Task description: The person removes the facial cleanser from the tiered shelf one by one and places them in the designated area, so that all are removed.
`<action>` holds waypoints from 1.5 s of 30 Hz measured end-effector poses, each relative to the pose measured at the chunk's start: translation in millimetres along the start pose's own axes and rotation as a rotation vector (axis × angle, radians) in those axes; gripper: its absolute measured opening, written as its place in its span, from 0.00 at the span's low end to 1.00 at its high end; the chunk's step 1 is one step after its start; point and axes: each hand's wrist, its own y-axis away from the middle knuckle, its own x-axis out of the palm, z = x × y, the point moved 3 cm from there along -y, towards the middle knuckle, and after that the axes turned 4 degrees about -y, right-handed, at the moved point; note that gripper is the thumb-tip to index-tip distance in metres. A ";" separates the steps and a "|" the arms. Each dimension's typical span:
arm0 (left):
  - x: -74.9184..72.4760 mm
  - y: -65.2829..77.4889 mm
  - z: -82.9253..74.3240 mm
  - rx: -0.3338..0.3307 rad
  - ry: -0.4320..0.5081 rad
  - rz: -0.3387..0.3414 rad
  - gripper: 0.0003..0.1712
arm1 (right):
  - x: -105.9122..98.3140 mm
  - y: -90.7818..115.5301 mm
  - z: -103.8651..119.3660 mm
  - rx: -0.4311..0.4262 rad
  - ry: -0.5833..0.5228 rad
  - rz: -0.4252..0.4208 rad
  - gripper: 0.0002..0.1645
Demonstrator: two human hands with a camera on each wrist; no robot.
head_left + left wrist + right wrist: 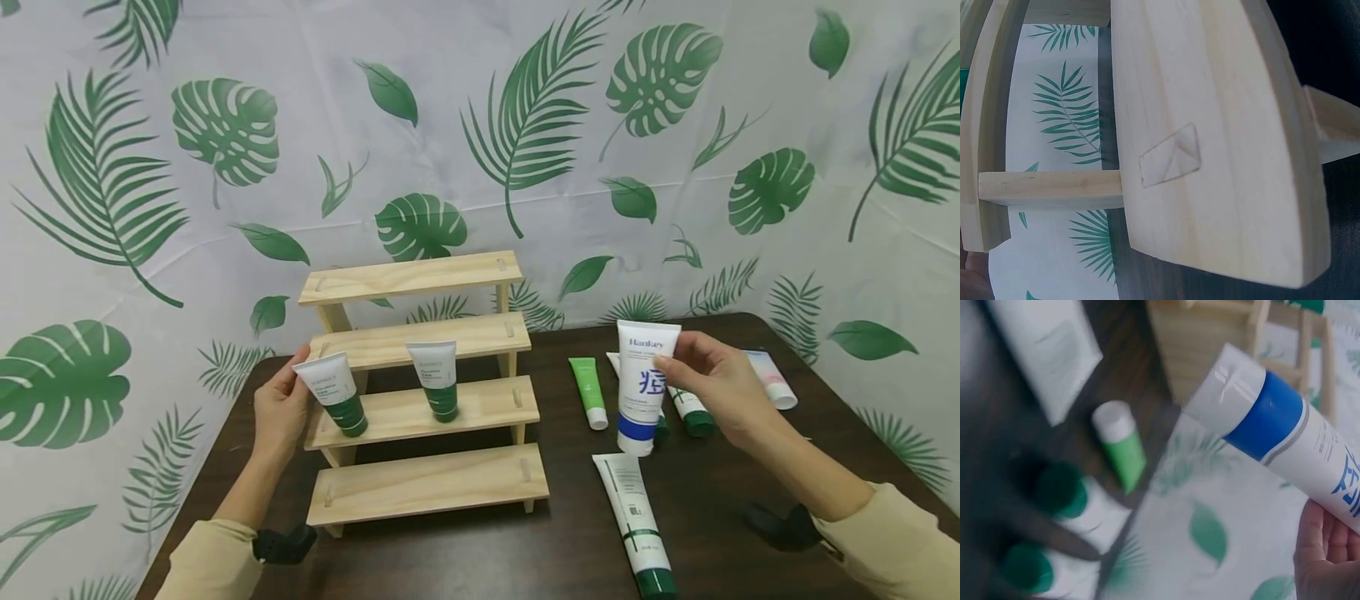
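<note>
My right hand (708,379) pinches a white squeeze tube with a blue band (648,367), cap downward, above the table's right side. In the right wrist view its white cap and blue band (1266,415) show large. My left hand (279,408) is at the left end of a four-step wooden stand (427,479), its fingertips partly hidden behind a white-and-green tube (335,392). I cannot tell whether those fingers grip. That tube leans left on the second step from the bottom; another white-and-green tube (435,379) stands on its cap beside it.
A long white tube with a green cap (633,525) lies near the front, right of the stand. Behind it lie a bright green tube (588,392), white tubes with green caps (693,412) and a pale tube (772,379). A leaf-print cloth (525,125) hangs behind the dark table (465,554).
</note>
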 end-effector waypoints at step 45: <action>0.2 0.4 -0.5 0.004 -0.011 -0.001 0.22 | -14.3 48.1 -140.6 0.618 -0.043 0.373 0.34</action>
